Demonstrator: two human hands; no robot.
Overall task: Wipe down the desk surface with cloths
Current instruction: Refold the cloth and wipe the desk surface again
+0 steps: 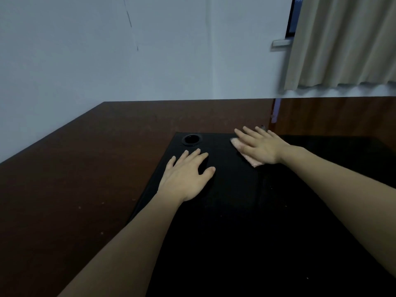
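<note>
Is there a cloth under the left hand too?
No, the left hand lies flat and bare on the black desk; only the right hand presses a pink cloth.

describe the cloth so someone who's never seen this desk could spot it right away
Start at the black desk and go to its far edge, right of the round cable hole. There the right hand presses flat on the cloth, the only pale pink thing on the dark surface.

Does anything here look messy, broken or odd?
Only small things: pale specks dot the black desk surface, and thin dark marks streak the wall. The right hand presses a pink cloth flat; nothing looks spilled or broken.
</note>
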